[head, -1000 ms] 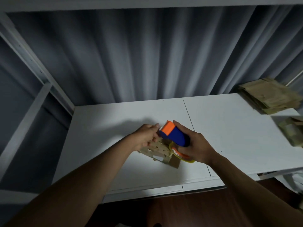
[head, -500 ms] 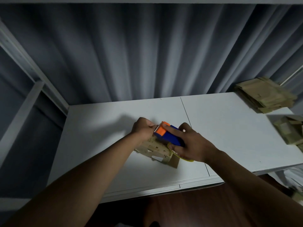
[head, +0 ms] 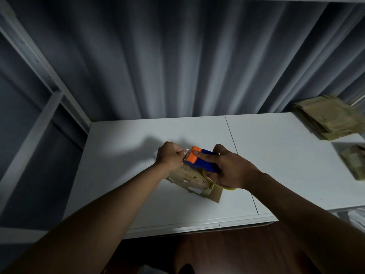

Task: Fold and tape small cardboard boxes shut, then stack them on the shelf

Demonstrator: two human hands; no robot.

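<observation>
Head view shows a white shelf board [head: 138, 194] with a small cardboard box [head: 194, 179] lying near its middle, one brown flap sticking out toward five o'clock. The left hand [head: 169, 156] sits at the box's ten o'clock end, its fingers curled in a fist over the far edge of the cardboard; what the fingertips pinch there is too small to tell. The right hand [head: 227, 168] grips a tape dispenser [head: 199, 161] with a blue body and an orange head, the forefinger stretched along the top toward the orange end and the other fingers wrapped round the body. A toothed edge at the orange end sits just beside the left hand's knuckles, over the box's top. A yellow tape roll [head: 229, 188] peeks out below the right palm, at the box's three o'clock side. Both forearms reach in from the bottom corners. At two o'clock, on the same shelf's far right end, lies a stack of flat cardboard [head: 327, 117], and below it, near three o'clock, another cardboard pile [head: 355, 163], blurred at the edge. Grey pleated curtain [head: 177, 66] hangs behind the shelf, and a white frame post [head: 43, 70] slants down at nine o'clock.
</observation>
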